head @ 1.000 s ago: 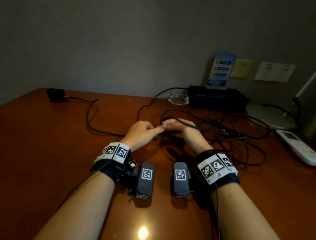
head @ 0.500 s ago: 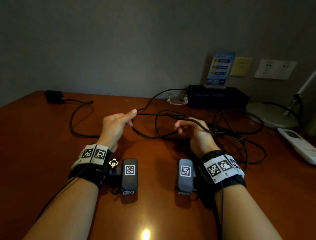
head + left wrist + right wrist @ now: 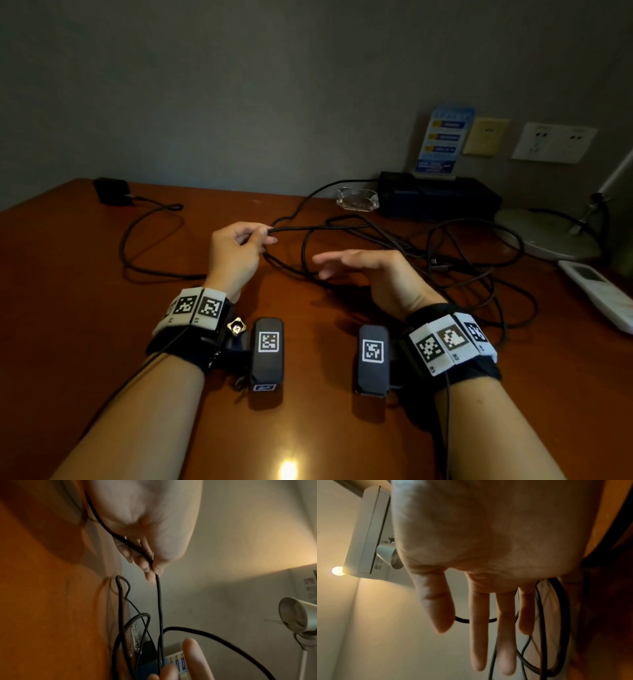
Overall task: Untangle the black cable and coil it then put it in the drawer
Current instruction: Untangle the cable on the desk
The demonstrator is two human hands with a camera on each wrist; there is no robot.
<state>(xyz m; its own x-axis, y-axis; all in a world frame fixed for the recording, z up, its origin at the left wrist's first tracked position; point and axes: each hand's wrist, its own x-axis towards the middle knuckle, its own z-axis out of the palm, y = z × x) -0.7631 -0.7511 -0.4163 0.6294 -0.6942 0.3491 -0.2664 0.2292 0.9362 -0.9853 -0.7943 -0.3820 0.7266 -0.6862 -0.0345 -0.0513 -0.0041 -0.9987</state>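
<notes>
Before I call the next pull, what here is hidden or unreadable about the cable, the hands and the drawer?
- Drawer: in no view.
- Cable route: in the head view, its loops cross in a dim pile right of the right hand; which strand is which is unclear.
- Left hand pinch: clear in the left wrist view, but the cable's run past the palm is cut off at the top edge.
- Sign text: too small, head view.

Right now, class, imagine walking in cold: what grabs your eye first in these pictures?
First, the tangle of black cable sprawled in loops over the middle and right of the wooden desk. Next, the left hand pinching one strand and holding it above the desk, while the right hand hovers open beside it, fingers straight.
</notes>
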